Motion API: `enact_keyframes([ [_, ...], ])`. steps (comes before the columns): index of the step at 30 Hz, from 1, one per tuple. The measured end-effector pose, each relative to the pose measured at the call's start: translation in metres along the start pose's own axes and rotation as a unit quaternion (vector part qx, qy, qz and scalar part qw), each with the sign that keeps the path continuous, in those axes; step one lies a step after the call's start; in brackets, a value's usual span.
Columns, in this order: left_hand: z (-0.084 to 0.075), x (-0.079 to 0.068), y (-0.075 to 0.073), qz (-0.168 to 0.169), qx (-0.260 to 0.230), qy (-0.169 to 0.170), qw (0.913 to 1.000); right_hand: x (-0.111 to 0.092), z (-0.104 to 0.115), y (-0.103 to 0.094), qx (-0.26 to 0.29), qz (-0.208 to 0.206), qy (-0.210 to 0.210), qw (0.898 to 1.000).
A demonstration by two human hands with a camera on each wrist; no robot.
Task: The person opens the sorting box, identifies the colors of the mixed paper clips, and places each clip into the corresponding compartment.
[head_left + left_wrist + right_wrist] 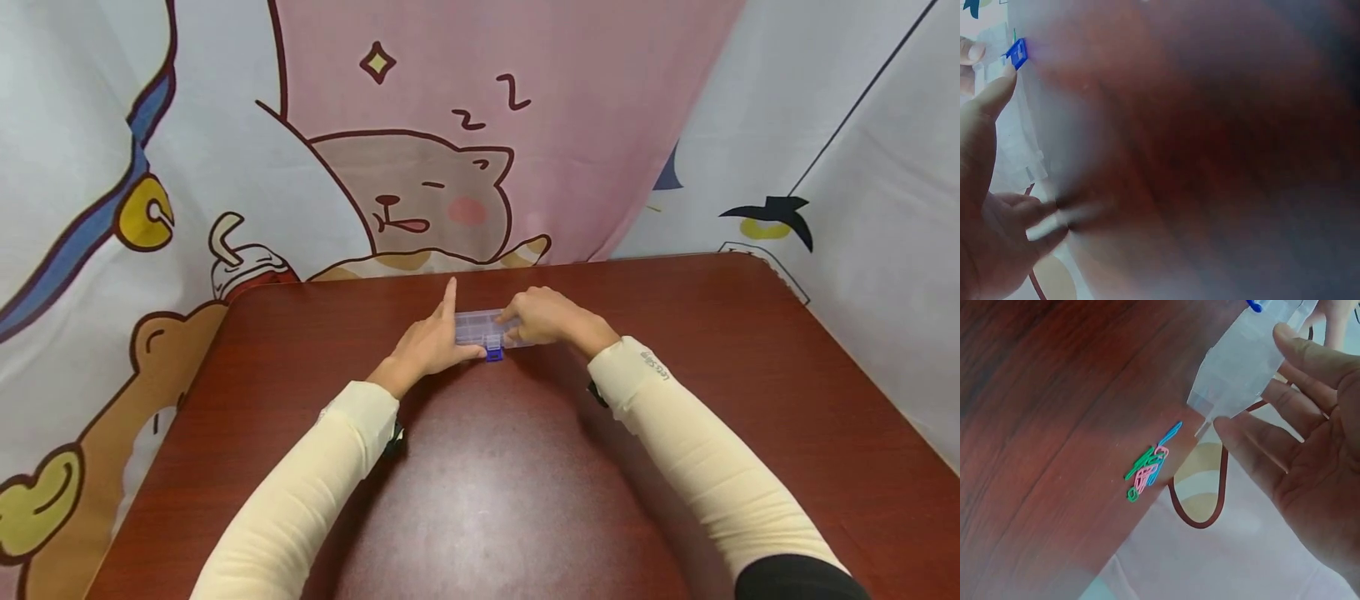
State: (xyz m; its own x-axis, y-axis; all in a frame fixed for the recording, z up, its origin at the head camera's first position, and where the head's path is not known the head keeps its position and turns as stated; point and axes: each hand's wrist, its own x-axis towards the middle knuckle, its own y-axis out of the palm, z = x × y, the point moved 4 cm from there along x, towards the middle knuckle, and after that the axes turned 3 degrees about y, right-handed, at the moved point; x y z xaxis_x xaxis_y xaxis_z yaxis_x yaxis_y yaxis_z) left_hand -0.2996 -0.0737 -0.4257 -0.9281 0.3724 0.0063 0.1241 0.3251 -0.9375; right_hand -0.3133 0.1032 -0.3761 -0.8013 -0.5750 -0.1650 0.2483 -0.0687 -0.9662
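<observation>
Flanking the clear box (472, 323) on the table (465, 492), your left hand (433, 343) extends straight fingers; your right hand (551, 315) touches the box, any grip unclear, hiding paper clips (1147, 469) from the head view.

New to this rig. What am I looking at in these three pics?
No robot here: these are a person's two bare hands. The wide picture comes from a camera worn on the head, looking forward and down. The other two come from cameras on the left and right wrists, so they look tilted.

A clear plastic box with a blue latch is on a reddish-brown table. The left hand spreads at its left end, thumb at the latch; the right hand holds the right end with bent fingers. The right wrist view also shows green, pink and blue paper clips lying near the box.
</observation>
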Motion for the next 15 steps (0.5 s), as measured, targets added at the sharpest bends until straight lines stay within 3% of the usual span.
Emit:
enact_keyframes([
  [9, 0.0088, -0.0064, 0.0028, -0.03, -0.005, -0.085, 0.9959, 0.0031, -0.0041, -0.005, 0.026, 0.015, -0.025, 0.999],
  [15, 0.0108, -0.0087, 0.0076, 0.008, 0.012, -0.108, 0.9941, 0.0046, -0.0079, -0.0085, 0.063, 0.039, -0.037, 0.997],
])
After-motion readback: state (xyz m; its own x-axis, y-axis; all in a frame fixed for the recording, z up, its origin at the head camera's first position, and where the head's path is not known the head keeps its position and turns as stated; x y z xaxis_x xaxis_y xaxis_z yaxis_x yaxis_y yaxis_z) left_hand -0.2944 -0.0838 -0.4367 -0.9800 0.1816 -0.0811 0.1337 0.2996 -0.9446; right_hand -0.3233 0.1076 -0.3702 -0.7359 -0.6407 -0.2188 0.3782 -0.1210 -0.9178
